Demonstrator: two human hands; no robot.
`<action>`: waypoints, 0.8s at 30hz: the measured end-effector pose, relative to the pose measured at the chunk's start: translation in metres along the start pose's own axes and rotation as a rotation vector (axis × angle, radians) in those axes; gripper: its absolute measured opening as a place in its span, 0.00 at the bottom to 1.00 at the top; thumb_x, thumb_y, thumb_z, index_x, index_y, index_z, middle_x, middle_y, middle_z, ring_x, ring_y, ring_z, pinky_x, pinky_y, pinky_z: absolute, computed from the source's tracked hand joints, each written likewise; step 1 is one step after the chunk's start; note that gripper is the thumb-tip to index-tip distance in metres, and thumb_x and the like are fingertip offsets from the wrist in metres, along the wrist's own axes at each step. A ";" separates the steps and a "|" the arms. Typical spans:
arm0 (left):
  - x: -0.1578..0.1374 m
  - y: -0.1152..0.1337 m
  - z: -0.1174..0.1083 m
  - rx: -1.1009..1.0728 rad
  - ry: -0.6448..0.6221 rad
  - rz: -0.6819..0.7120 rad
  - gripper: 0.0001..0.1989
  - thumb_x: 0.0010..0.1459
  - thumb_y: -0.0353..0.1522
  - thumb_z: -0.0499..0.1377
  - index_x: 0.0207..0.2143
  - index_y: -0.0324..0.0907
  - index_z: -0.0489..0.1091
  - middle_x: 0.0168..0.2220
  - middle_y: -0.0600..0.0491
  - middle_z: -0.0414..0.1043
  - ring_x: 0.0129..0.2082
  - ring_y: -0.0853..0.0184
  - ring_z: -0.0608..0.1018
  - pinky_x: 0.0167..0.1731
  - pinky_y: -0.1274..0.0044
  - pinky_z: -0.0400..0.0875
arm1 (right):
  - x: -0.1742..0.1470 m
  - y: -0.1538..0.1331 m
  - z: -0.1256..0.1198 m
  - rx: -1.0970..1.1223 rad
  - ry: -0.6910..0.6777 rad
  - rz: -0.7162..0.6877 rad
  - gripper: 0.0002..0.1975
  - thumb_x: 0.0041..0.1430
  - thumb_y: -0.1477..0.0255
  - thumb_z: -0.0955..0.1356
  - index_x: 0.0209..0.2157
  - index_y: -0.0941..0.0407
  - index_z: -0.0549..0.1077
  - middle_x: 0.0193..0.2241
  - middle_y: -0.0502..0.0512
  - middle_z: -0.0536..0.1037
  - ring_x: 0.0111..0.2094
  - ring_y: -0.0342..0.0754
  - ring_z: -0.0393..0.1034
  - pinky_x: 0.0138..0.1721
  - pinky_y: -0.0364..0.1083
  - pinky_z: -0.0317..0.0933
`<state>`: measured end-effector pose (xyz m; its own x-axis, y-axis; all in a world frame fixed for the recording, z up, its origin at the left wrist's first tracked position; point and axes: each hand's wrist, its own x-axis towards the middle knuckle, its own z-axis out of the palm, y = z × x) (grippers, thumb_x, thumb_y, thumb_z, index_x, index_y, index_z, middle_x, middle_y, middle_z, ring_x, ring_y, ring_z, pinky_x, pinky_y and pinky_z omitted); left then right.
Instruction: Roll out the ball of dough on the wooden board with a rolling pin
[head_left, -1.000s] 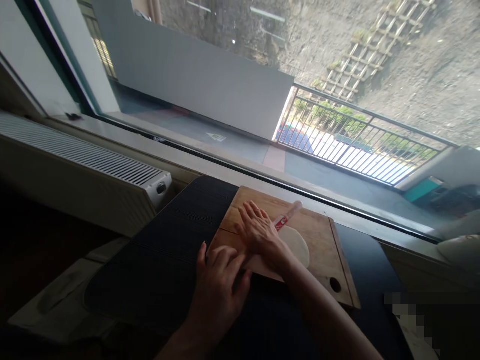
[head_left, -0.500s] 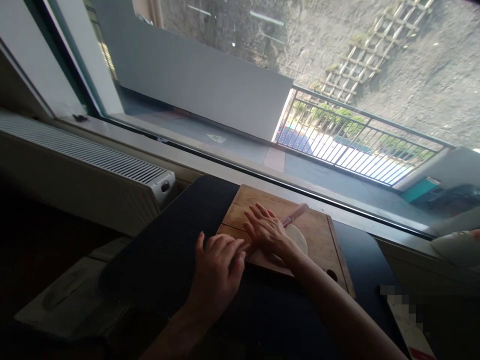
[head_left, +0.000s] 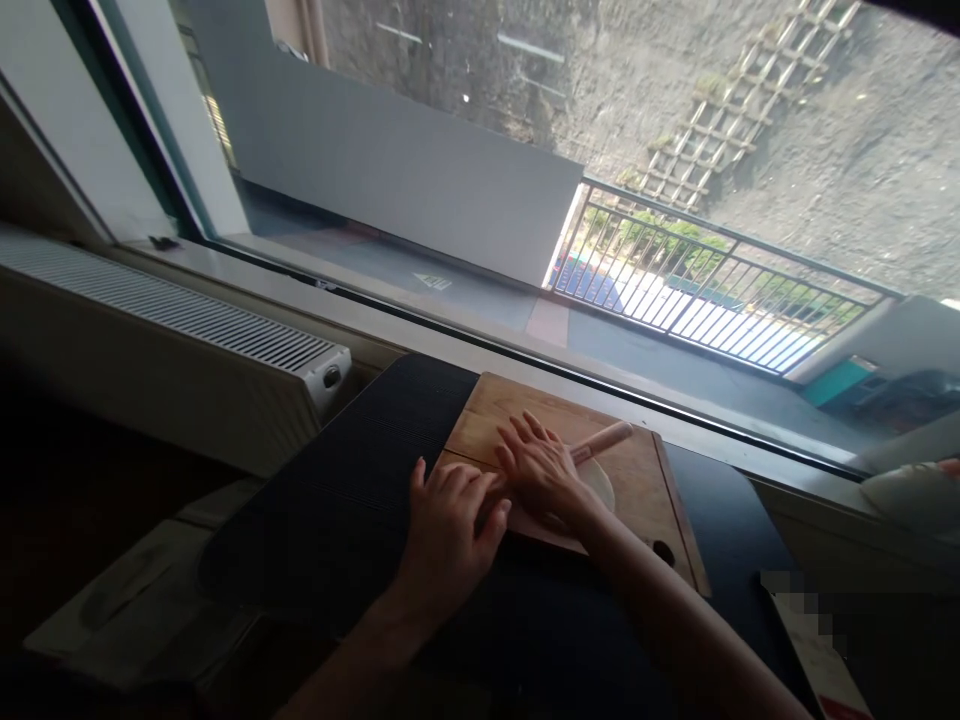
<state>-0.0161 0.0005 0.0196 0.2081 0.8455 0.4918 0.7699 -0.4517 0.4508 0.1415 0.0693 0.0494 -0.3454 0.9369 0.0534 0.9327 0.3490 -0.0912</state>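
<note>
A pale rolling pin lies slantwise across a wooden board. Flat on the pin's middle rests my right hand, its fingers stretched out. My left hand is at the pin's near end, by the board's left edge, with loosely bent fingers and the thumb apart. That end of the pin is mostly hidden by my hands. Beneath the pin and my right hand is a round, flat sheet of pale dough, only its right part showing.
The board sits on a dark table against a window sill. A white radiator stands to the left. A small dark round spot shows at the board's near right corner. A white object is at the far right.
The rolling pin has shifted slightly to the right and turned, its printed label less visible. Both hands have moved a little rightward with it, the left more.
</note>
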 end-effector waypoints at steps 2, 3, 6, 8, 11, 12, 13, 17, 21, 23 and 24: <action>0.008 0.000 0.005 0.039 0.002 0.003 0.14 0.59 0.34 0.53 0.46 0.43 0.68 0.43 0.48 0.70 0.47 0.58 0.69 0.57 0.52 0.42 | 0.028 -0.006 0.000 0.026 -0.015 0.081 0.22 0.66 0.60 0.51 0.56 0.53 0.60 0.60 0.57 0.58 0.63 0.53 0.44 0.55 0.55 0.51; 0.010 -0.001 0.006 0.059 0.005 -0.004 0.13 0.59 0.33 0.53 0.46 0.43 0.69 0.43 0.48 0.71 0.47 0.58 0.69 0.57 0.52 0.42 | 0.032 -0.007 0.001 0.034 -0.024 0.100 0.23 0.66 0.60 0.51 0.56 0.53 0.60 0.59 0.58 0.59 0.62 0.53 0.45 0.54 0.55 0.52; 0.010 -0.004 0.007 0.075 -0.022 -0.005 0.11 0.59 0.33 0.52 0.42 0.45 0.70 0.40 0.50 0.72 0.46 0.59 0.69 0.57 0.51 0.41 | 0.008 -0.008 0.010 0.020 0.002 0.097 0.24 0.66 0.60 0.51 0.58 0.54 0.58 0.60 0.59 0.58 0.63 0.54 0.42 0.56 0.57 0.48; 0.008 -0.004 0.008 0.054 -0.058 0.022 0.10 0.59 0.34 0.52 0.41 0.46 0.71 0.39 0.52 0.72 0.44 0.61 0.70 0.57 0.52 0.42 | -0.016 -0.007 0.017 0.000 0.056 0.085 0.24 0.66 0.61 0.51 0.59 0.55 0.57 0.61 0.58 0.57 0.64 0.55 0.38 0.59 0.58 0.42; 0.013 -0.002 0.014 0.064 -0.066 0.037 0.11 0.60 0.34 0.52 0.43 0.45 0.70 0.39 0.51 0.72 0.44 0.61 0.70 0.57 0.53 0.44 | -0.016 -0.005 0.020 0.005 0.111 0.117 0.24 0.66 0.61 0.51 0.58 0.54 0.58 0.60 0.56 0.58 0.64 0.55 0.38 0.60 0.58 0.39; 0.017 -0.002 0.017 0.085 -0.057 0.033 0.11 0.60 0.34 0.52 0.43 0.44 0.70 0.39 0.51 0.72 0.44 0.61 0.70 0.57 0.53 0.44 | -0.005 -0.004 0.018 0.022 0.105 0.148 0.23 0.66 0.62 0.50 0.58 0.54 0.58 0.60 0.57 0.58 0.64 0.55 0.39 0.59 0.58 0.40; 0.022 -0.004 0.020 0.109 -0.046 0.029 0.12 0.60 0.34 0.51 0.44 0.43 0.70 0.39 0.50 0.72 0.44 0.60 0.70 0.57 0.52 0.44 | 0.009 -0.003 0.015 0.042 0.090 0.180 0.23 0.66 0.62 0.50 0.58 0.54 0.58 0.60 0.57 0.59 0.64 0.54 0.39 0.59 0.58 0.41; 0.039 -0.012 0.024 0.175 -0.019 0.059 0.13 0.61 0.34 0.51 0.47 0.43 0.69 0.41 0.49 0.72 0.46 0.59 0.70 0.56 0.51 0.44 | 0.041 0.013 0.000 0.110 0.002 0.213 0.23 0.66 0.63 0.49 0.56 0.54 0.60 0.58 0.57 0.60 0.63 0.54 0.43 0.56 0.57 0.48; 0.038 -0.017 0.020 0.206 -0.020 0.091 0.16 0.60 0.29 0.51 0.50 0.46 0.67 0.46 0.49 0.71 0.50 0.58 0.68 0.58 0.51 0.41 | -0.008 0.029 0.001 0.090 -0.051 0.137 0.21 0.65 0.60 0.52 0.51 0.50 0.65 0.57 0.54 0.63 0.63 0.54 0.43 0.56 0.58 0.49; 0.039 -0.016 0.023 0.216 -0.015 0.092 0.18 0.60 0.28 0.49 0.52 0.46 0.65 0.49 0.49 0.69 0.51 0.58 0.67 0.58 0.52 0.40 | -0.028 0.037 0.004 0.060 -0.021 0.131 0.22 0.66 0.60 0.51 0.54 0.50 0.63 0.58 0.55 0.62 0.63 0.54 0.42 0.56 0.58 0.48; 0.042 -0.015 0.026 0.220 -0.013 0.094 0.19 0.60 0.27 0.49 0.53 0.45 0.65 0.50 0.48 0.69 0.52 0.58 0.67 0.58 0.52 0.40 | -0.029 0.042 0.005 0.051 0.003 0.151 0.22 0.66 0.60 0.50 0.54 0.50 0.62 0.58 0.55 0.62 0.63 0.54 0.42 0.56 0.58 0.47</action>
<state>-0.0039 0.0502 0.0142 0.2921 0.8069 0.5134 0.8593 -0.4571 0.2294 0.1905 0.0568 0.0392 -0.2012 0.9788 0.0379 0.9675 0.2046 -0.1484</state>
